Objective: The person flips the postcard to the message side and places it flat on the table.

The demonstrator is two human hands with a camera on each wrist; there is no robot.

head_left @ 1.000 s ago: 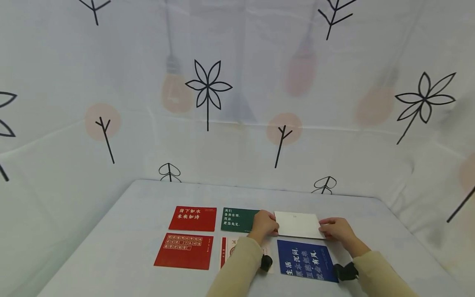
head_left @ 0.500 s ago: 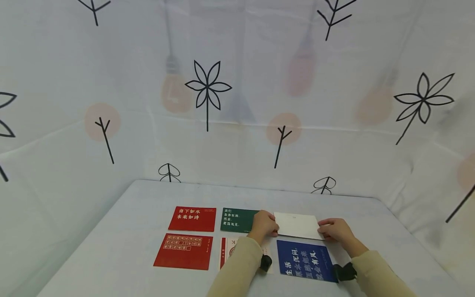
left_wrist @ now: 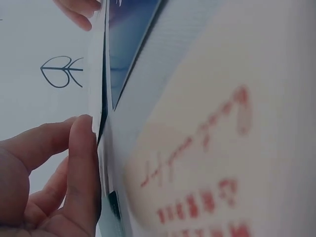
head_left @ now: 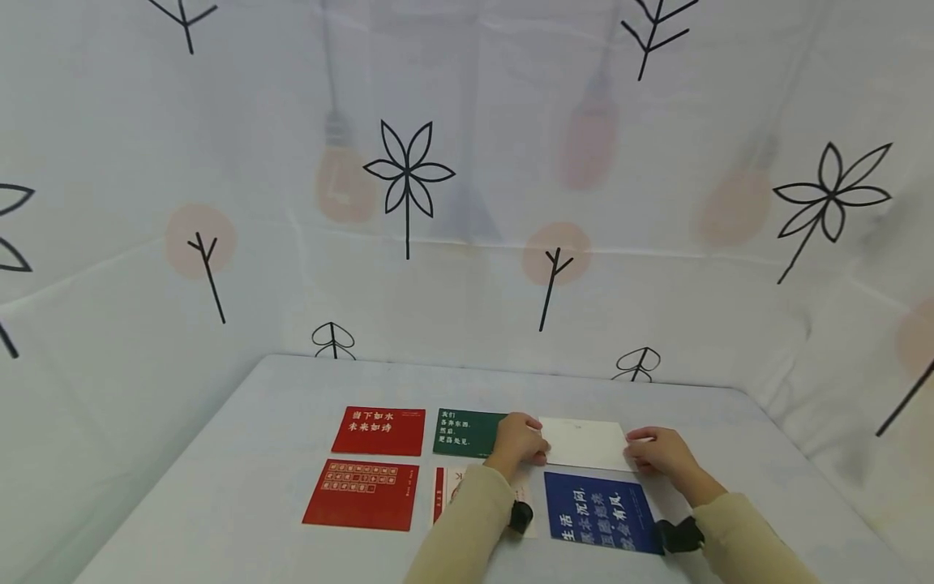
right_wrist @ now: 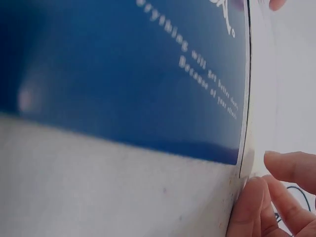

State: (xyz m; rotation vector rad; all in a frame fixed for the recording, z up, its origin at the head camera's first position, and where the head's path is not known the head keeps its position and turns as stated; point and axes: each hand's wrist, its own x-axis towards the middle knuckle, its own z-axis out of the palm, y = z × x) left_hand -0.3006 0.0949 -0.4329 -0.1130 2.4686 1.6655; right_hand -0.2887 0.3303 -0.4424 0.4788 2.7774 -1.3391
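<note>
Both forearms [head_left: 467, 523] reach forward in beige sleeves [head_left: 751, 539], slanting toward each other. The left hand [head_left: 516, 444] and right hand [head_left: 664, 457] face each other across a gap, their fingers [left_wrist: 83, 153] bent.

In the head view, soft, even, greyish light covers the table [head_left: 241, 478]. In the left wrist view, red print [left_wrist: 197, 210] at lower right is heavily blurred. In the right wrist view, pale glare marks the blue card [right_wrist: 128, 84] at left; soft shadow lies beside the fingers [right_wrist: 247, 205], lower right.
</note>
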